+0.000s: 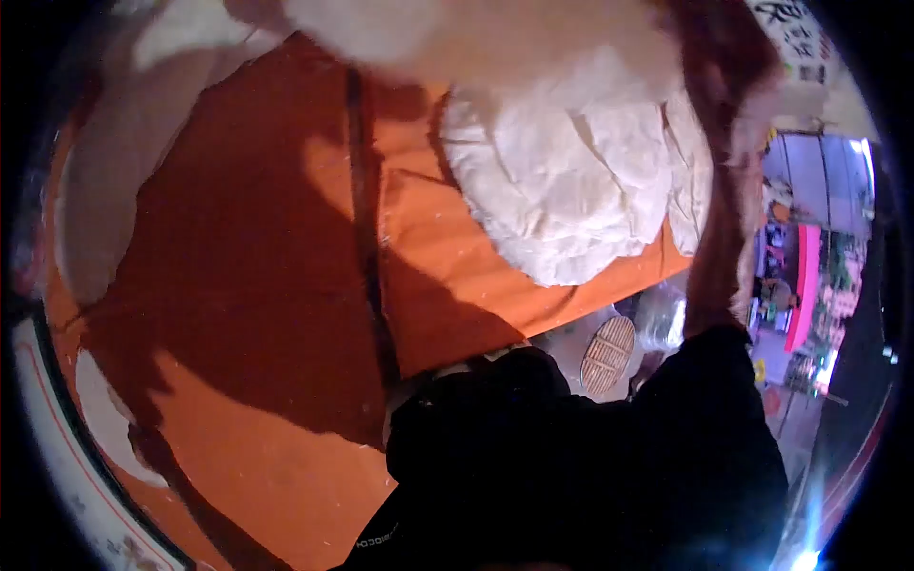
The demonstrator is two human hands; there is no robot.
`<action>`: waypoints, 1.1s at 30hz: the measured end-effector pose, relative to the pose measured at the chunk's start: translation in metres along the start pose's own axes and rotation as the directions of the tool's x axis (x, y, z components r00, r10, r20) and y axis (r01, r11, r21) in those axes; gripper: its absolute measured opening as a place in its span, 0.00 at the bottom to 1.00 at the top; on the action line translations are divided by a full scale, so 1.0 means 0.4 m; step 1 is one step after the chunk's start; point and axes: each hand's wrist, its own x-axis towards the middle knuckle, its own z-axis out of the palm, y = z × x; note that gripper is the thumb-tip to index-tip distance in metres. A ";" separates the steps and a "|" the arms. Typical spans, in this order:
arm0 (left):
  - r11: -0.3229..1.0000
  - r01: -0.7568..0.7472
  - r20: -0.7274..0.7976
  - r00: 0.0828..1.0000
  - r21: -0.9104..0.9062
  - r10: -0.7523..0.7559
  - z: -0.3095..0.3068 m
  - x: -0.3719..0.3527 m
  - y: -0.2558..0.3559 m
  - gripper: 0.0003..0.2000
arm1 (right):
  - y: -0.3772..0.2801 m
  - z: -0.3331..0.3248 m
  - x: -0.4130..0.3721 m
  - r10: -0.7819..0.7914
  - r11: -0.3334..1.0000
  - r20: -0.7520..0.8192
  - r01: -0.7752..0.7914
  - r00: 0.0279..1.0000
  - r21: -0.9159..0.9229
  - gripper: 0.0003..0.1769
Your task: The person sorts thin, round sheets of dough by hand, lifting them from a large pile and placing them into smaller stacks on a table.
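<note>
My right arm [724,238] reaches up along the right side from a black sleeve [714,390]. My right hand [728,57] is near the top edge, dark and smeared by motion, so I cannot tell how its fingers are set. Beside it, a blurred pale sheet like dough [514,38] spans the top of the view. Beneath that, wrinkled round sheets of dough [571,181] lie overlapped on an orange cloth [447,276]. My left hand does not show.
More pale dough sheets [105,209] lie along the cloth's left side, one [109,419] lower down. A dark strip [367,219] crosses the cloth. A woven oval piece [607,355] is beyond its edge, near clear plastic [659,319]. Far right are distant stalls and lights.
</note>
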 end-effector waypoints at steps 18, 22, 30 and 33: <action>-0.247 0.294 0.251 0.949 -0.923 0.191 -0.528 0.454 1.530 0.25 | 0.171 -0.107 -0.759 0.195 0.946 0.723 -0.320 0.662 0.038 0.18; -0.408 0.695 0.540 0.718 -0.592 0.439 -0.485 0.359 1.851 0.29 | 0.126 -0.233 -0.678 0.171 0.910 0.673 -0.378 0.720 0.173 0.16; 0.122 0.869 0.749 0.332 -0.479 0.574 -0.242 0.048 1.932 0.18 | 0.393 -0.132 -0.599 0.428 0.835 0.285 -0.254 0.858 -0.489 0.49; 0.180 0.766 0.717 0.454 -0.617 0.528 -0.238 0.111 1.825 0.15 | 0.519 -0.016 -0.675 0.420 0.893 0.400 -0.292 0.815 -0.343 0.57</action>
